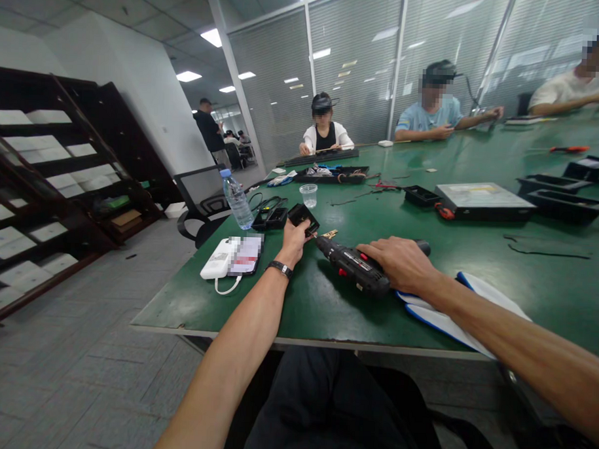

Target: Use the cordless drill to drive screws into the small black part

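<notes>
My right hand is wrapped round the grip of a black cordless drill with red buttons. The drill's nose points left, close to a small black plastic part. My left hand holds that part, thumb on top, a little above the green table. Whether the drill bit touches it I cannot tell. Just behind the drill's nose is a small brass-coloured piece. Under my right forearm lies a white cloth item with blue edging.
To the left are a white power bank cabled to a phone, a water bottle and a black tray. A clear cup stands beyond my left hand. A flat metal box lies at right. Several people sit across the table.
</notes>
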A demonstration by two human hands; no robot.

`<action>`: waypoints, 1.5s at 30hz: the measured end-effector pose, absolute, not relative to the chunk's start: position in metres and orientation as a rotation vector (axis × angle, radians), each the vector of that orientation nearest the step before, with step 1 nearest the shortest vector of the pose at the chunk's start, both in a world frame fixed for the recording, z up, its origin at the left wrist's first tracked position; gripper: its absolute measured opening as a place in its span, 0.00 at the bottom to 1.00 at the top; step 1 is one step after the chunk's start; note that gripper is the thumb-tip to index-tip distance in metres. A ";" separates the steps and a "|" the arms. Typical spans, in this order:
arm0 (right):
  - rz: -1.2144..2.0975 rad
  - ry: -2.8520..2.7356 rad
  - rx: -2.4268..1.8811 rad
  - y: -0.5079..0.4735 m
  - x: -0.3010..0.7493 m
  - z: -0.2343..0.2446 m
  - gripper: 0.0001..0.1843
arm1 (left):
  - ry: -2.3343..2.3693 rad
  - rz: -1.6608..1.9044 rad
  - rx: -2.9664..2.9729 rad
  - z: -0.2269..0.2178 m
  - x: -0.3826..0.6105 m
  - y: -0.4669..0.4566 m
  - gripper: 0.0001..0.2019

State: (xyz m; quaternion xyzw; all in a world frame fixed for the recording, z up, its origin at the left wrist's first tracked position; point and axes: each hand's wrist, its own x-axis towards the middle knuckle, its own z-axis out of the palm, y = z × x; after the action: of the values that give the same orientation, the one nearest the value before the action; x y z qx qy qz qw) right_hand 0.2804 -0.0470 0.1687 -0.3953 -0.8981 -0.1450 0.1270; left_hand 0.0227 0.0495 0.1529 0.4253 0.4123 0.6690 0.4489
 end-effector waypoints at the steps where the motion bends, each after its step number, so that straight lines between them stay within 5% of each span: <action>1: -0.421 -2.616 -1.151 -0.047 0.280 0.169 0.22 | 1.021 1.652 1.054 0.152 0.023 0.050 0.18; 45: -0.463 -2.635 -1.162 -0.048 0.279 0.171 0.22 | 0.916 1.668 0.921 0.154 0.028 0.050 0.14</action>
State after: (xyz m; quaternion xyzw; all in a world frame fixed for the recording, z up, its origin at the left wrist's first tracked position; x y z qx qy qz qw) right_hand 0.2793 -0.0483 0.1706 -0.3959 -0.8976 -0.1579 0.1122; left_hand 0.0281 0.0496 0.1543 0.3796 0.3773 0.6872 0.4912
